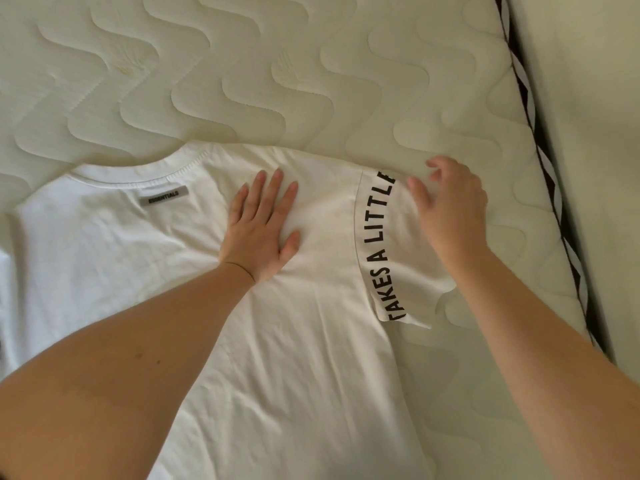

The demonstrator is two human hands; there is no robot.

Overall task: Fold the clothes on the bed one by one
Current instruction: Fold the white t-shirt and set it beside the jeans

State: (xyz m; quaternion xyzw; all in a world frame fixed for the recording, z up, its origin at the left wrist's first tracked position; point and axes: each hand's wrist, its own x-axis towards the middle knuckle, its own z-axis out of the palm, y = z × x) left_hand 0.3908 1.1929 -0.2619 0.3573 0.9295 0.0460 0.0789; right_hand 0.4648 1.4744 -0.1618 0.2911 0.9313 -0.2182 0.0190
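Bed (311, 64), quilted cream mattress, fills view; striped edge band (530, 112) along right side. White shirt (294, 341) lies flat on bed, collar away from viewer, grey label (163, 195) under collar. Right sleeve (391, 244), black lettering along its seam, spread toward mattress edge. Left hand (263, 223) flat, fingers straight, pressing shoulder area. Right hand (450, 209) above sleeve, fingers loosely curled, grasping nothing visible. Fabric looks light, soft, limp, creases easily; likely best hold: sleeve hem or shoulder seam, other palm pinning cloth.
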